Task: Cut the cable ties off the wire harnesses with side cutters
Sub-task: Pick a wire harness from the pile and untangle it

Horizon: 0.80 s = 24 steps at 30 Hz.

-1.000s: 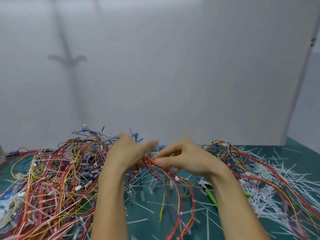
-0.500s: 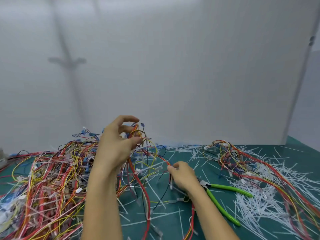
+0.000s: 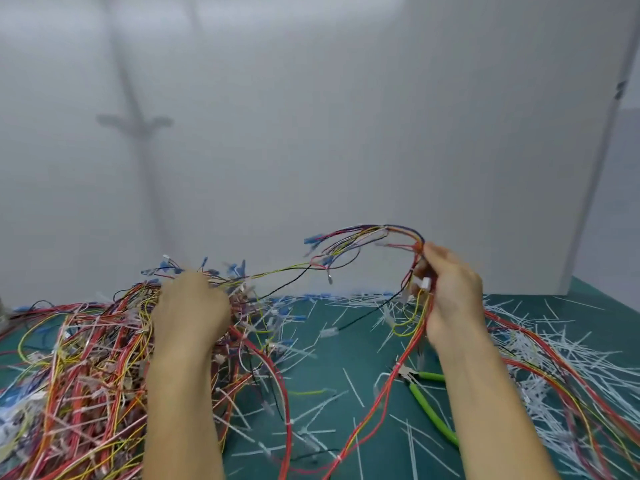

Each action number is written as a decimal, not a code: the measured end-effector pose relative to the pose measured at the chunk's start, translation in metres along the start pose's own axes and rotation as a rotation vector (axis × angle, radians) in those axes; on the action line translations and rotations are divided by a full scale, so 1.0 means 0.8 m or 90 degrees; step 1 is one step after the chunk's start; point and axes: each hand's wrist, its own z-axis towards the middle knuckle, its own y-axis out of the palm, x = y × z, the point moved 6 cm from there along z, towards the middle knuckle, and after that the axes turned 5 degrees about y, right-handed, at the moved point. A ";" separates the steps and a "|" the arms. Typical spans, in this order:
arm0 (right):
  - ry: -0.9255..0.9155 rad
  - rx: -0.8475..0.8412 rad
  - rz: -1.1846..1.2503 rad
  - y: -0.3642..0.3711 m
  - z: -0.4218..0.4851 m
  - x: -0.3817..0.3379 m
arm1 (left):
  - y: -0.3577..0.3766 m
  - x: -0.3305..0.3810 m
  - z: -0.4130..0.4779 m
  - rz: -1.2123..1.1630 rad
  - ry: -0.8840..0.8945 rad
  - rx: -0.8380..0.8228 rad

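Note:
My right hand point(image 3: 450, 292) is raised at the right, shut on a wire harness point(image 3: 367, 237) whose red, yellow and black wires arch up and leftward, ending in blue terminals. A white connector shows at my fingers. My left hand point(image 3: 192, 310) rests knuckles-up on the big tangled pile of harnesses point(image 3: 86, 368) at the left, fingers curled down into the wires; the grip is hidden. The green-handled side cutters point(image 3: 427, 407) lie on the green mat below my right forearm, held by neither hand.
Cut white cable ties point(image 3: 554, 358) litter the green mat point(image 3: 329, 368), thickest at the right, among more loose red wires. A white wall panel point(image 3: 346, 133) stands close behind the work area. The mat's right far corner shows beyond the panel.
My right hand rose from the mat up and to the right, lifting a harness out of the pile. My left hand dropped from its raised position onto the pile. The cutters stayed put.

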 end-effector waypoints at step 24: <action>-0.141 -0.027 0.000 0.003 -0.023 -0.048 | 0.042 -0.044 -0.002 0.099 -0.157 -0.088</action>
